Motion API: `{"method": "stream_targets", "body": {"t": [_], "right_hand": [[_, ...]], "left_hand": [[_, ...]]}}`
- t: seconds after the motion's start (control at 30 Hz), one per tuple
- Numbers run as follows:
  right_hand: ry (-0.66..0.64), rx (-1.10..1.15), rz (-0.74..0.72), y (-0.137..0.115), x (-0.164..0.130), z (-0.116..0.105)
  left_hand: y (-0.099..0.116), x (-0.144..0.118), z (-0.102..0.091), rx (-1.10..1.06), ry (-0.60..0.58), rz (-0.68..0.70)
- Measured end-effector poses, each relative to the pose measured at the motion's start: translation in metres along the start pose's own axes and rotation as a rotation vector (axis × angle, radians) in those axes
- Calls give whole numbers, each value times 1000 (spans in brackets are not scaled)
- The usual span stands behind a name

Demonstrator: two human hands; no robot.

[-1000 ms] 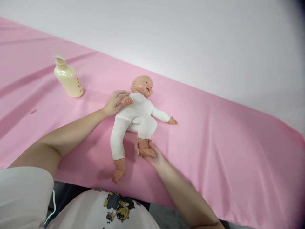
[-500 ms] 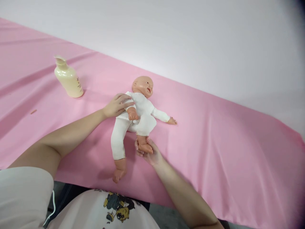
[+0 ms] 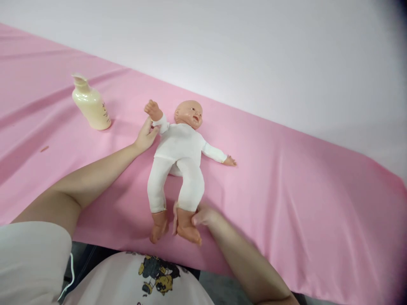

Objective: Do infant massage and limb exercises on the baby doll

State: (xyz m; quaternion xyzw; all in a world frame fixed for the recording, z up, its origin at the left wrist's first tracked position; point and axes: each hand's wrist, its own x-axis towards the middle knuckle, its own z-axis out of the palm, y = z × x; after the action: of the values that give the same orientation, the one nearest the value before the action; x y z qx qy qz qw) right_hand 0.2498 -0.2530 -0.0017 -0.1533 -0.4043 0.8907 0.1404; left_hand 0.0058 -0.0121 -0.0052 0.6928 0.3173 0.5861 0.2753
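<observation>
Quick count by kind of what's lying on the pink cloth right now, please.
Dolls: 1, the doll, held by the left hand and right hand
Bottles: 1, the cream bottle
Small brown scraps: 1, too small to identify
Total: 3

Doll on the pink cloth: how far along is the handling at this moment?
Done: the doll lies face up on the pink cloth, both legs laid straight. In hand: the left hand holds one doll arm raised beside its head, and the right hand grips a foot. Left: the other doll arm lies out to the side, and the cream bottle stands apart, untouched.
</observation>
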Motion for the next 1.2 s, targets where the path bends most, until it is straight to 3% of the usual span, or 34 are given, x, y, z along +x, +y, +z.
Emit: {"method": "stream_targets", "body": {"t": [0.1, 0.17, 0.37, 0.53, 0.67, 0.8, 1.03, 1.2], "right_hand": [[-222, 0, 77, -14, 1, 7], [-302, -33, 119, -22, 1, 10], [-260, -143, 107, -31, -1, 14], [-272, -141, 19, -28, -1, 13], [-205, 68, -166, -14, 0, 7], [-181, 156, -254, -5, -1, 0], [86, 96, -340, -5, 1, -4], [370, 186, -310, -11, 1, 3]], "left_hand": [[-8, 4, 1, -134, 102, -123], [-8, 6, 0, -194, 144, -195], [-6, 7, -3, -282, 247, -312], [-10, 7, -3, -264, 247, -320], [-13, 6, -2, -190, 177, -234], [-10, 3, -1, -35, 49, -59], [24, -3, -2, 360, -353, 368], [31, -3, 0, 413, -418, 438]]}}
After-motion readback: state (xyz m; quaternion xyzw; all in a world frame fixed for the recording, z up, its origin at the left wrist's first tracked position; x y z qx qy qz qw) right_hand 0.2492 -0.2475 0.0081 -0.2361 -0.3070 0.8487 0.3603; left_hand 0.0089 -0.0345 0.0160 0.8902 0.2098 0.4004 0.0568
